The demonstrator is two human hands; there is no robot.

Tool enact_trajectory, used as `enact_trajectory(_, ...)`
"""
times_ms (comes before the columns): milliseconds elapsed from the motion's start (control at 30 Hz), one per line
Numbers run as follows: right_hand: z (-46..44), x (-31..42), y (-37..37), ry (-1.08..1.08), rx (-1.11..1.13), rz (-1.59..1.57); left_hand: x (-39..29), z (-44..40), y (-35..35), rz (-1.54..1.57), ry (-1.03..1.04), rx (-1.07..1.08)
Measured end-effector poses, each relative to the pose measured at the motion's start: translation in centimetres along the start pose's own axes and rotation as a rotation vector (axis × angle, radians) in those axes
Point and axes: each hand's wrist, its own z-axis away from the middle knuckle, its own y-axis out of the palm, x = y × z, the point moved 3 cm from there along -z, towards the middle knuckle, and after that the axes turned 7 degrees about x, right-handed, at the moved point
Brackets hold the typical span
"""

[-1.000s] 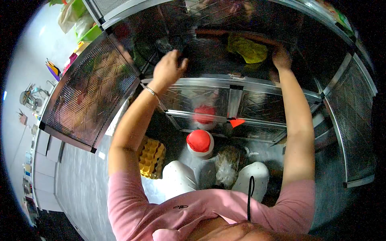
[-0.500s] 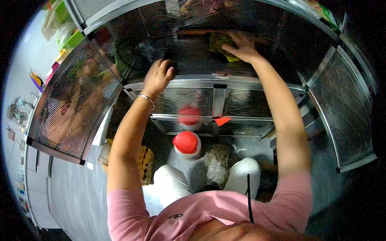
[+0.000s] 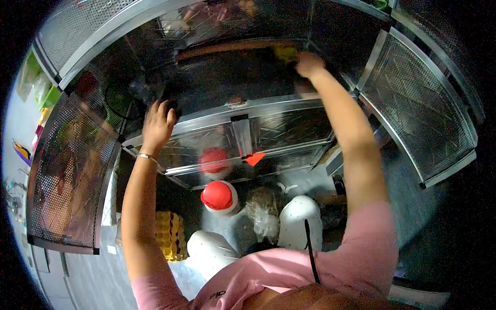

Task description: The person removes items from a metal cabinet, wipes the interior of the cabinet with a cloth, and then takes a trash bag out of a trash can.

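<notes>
My right hand, smeared by motion, is deep inside a dark metal cabinet, toward its back right. A yellow cloth shows at its fingertips, and the hand seems to press on it. At the cabinet's front left, my left hand rests over the metal front rail. Its fingers are bent and a little apart, with a dark patch beside them that I cannot make out. A brownish strip runs along the cabinet's back.
Perforated doors stand open at the left and right. Below are a red-topped white container, a tied plastic bag and egg trays. A red triangle sits on the lower doors.
The view has turned and shifted. My right hand and the yellow cloth have moved toward the cabinet's back right corner. My left hand stays at the front rail.
</notes>
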Motion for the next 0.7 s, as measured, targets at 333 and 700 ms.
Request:
enact_trajectory(333,-6.2,-7.0,-2.5,-0.009,-0.431,0.249,-0.9,-0.4,-0.6,0.034,-0.042,0.042)
enact_trajectory(700,-8.1,-7.6,1.5,0.032,-0.020,0.297,0.6,-0.3,0.4,-0.049,0.070,0.059)
